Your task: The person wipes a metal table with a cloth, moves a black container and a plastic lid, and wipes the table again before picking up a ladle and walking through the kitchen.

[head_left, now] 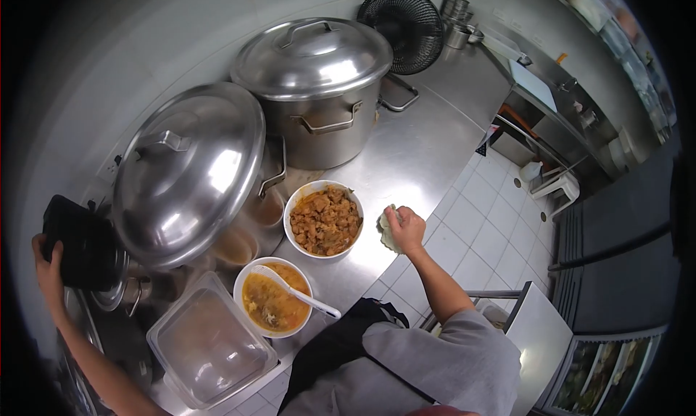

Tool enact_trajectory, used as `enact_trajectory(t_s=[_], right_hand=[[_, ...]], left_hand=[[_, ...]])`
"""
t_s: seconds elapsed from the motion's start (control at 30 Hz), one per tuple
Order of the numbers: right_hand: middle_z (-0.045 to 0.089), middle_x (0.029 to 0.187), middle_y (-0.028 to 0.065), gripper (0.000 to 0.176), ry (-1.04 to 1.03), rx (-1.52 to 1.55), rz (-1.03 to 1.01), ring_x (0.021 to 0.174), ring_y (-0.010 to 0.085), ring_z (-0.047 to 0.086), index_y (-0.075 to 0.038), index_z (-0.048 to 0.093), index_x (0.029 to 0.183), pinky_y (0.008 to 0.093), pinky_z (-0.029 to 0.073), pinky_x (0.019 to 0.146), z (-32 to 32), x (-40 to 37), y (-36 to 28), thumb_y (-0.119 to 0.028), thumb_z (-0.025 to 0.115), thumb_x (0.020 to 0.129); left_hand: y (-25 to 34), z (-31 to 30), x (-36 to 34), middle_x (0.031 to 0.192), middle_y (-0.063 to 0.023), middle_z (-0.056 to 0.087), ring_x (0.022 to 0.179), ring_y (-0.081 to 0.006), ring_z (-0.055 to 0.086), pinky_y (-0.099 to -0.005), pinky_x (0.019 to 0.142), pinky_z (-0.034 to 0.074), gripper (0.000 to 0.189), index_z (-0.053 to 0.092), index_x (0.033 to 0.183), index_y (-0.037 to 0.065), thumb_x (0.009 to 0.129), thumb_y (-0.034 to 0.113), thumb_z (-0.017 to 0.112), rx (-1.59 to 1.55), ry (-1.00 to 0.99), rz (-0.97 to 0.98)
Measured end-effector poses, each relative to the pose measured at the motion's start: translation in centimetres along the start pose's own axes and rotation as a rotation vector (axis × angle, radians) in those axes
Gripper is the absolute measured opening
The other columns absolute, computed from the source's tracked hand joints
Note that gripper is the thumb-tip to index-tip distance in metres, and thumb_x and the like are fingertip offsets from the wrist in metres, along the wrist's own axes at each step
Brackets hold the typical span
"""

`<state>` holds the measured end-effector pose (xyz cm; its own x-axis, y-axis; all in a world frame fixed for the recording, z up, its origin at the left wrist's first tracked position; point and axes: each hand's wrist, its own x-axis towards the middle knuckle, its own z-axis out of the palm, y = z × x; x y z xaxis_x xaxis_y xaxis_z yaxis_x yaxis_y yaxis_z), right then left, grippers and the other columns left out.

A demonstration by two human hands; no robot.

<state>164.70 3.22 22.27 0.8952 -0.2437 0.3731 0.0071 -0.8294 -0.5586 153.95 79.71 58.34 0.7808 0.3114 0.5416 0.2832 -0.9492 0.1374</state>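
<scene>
At the far left my left hand reaches out and grips the edge of a black box-shaped container; its exact kind is hard to make out. My right hand is closed on a pale greenish cloth, which lies against the steel counter near its front edge. Left of the cloth stands a white bowl filled with brown chunks of cooked meat. Nearer to me, a second white bowl contains orange-yellow soup with a white ladle resting in it.
Two large lidded steel pots stand along the wall. A clear lidded plastic container sits at the counter's near end. A black fan and small steel containers are at the back. Tiled floor lies to the right.
</scene>
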Motion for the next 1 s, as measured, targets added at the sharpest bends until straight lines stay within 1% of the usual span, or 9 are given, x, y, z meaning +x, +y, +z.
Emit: enact_trajectory(t_s=[0.03,0.1,0.23,0.33,0.47,0.53,0.63,0.83,1.0], right_hand=[[0.064,0.069,0.0136,0.046,-0.040,-0.017,0.018,0.061,0.0351,0.062,-0.006,0.061,0.067,0.0440,0.049,0.057,-0.1,-0.1,0.0,-0.046,0.060,0.090],[0.064,0.069,0.0141,0.046,-0.022,-0.006,0.016,0.060,0.0355,0.062,-0.006,0.060,0.067,0.0444,0.048,0.056,-0.2,-0.1,-0.2,-0.046,0.061,0.090],[0.063,0.069,0.0160,0.044,-0.016,0.008,0.022,0.060,0.0364,0.063,-0.006,0.062,0.068,0.0444,0.048,0.056,0.0,-0.1,-0.2,-0.044,0.062,0.090],[0.063,0.067,0.0161,0.043,-0.017,-0.005,0.002,0.059,0.0372,0.062,-0.005,0.064,0.071,0.0442,0.048,0.055,0.2,-0.1,0.0,-0.044,0.062,0.090],[0.063,0.066,0.0159,0.044,-0.003,-0.027,-0.030,0.058,0.0370,0.061,-0.005,0.063,0.070,0.0440,0.047,0.055,0.0,-0.1,-0.1,-0.044,0.062,0.091],[0.063,0.066,0.0158,0.044,-0.019,-0.024,-0.002,0.058,0.0367,0.061,-0.005,0.062,0.069,0.0439,0.047,0.055,0.1,0.0,0.0,-0.044,0.062,0.091],[0.062,0.064,0.0151,0.045,0.004,-0.017,-0.019,0.056,0.0360,0.061,-0.006,0.061,0.068,0.0439,0.047,0.054,0.6,0.0,0.5,-0.045,0.062,0.090],[0.061,0.064,0.0142,0.045,0.004,0.001,-0.010,0.056,0.0351,0.060,-0.006,0.059,0.066,0.0431,0.046,0.054,0.5,-0.1,0.3,-0.044,0.063,0.090],[0.060,0.064,0.0141,0.045,-0.004,-0.033,-0.025,0.056,0.0347,0.059,-0.006,0.058,0.065,0.0426,0.045,0.053,0.9,-0.1,0.7,-0.044,0.063,0.090]], left_hand=[[1.2,-0.2,-0.3,0.128,-0.0179,0.055,0.124,-0.0332,0.050,-0.0388,0.105,0.035,0.057,0.048,0.130,0.006,0.089,0.042,0.061,0.002,0.009,-0.018],[3.3,-0.7,-0.7,0.126,-0.0179,0.055,0.122,-0.0337,0.051,-0.0389,0.104,0.035,0.056,0.048,0.128,0.005,0.088,0.043,0.061,0.017,0.021,-0.058],[2.8,-0.7,-0.5,0.125,-0.0179,0.055,0.122,-0.0341,0.051,-0.0390,0.103,0.036,0.056,0.049,0.125,0.005,0.088,0.044,0.062,0.003,0.002,-0.056],[2.2,-0.6,-0.2,0.123,-0.0169,0.055,0.120,-0.0331,0.051,-0.0381,0.103,0.035,0.056,0.049,0.125,0.005,0.087,0.044,0.062,0.011,-0.022,-0.075],[0.8,0.0,0.0,0.119,-0.0147,0.054,0.115,-0.0303,0.053,-0.0360,0.101,0.037,0.056,0.050,0.124,0.006,0.087,0.046,0.063,-0.023,0.003,-0.052],[1.9,-0.5,-0.1,0.118,-0.0138,0.054,0.112,-0.0292,0.053,-0.0349,0.099,0.037,0.056,0.050,0.123,0.006,0.087,0.047,0.063,-0.006,-0.015,-0.063],[1.7,-0.6,0.0,0.118,-0.0133,0.055,0.110,-0.0283,0.054,-0.0337,0.098,0.039,0.056,0.051,0.123,0.007,0.087,0.047,0.063,0.001,-0.011,-0.045],[2.6,-0.7,-0.3,0.117,-0.0142,0.057,0.111,-0.0283,0.055,-0.0338,0.097,0.039,0.057,0.051,0.123,0.007,0.086,0.049,0.064,0.011,0.003,-0.062],[3.6,-0.9,-0.5,0.115,-0.0142,0.058,0.107,-0.0275,0.057,-0.0332,0.095,0.041,0.057,0.053,0.122,0.007,0.086,0.049,0.065,0.013,0.023,-0.049]])
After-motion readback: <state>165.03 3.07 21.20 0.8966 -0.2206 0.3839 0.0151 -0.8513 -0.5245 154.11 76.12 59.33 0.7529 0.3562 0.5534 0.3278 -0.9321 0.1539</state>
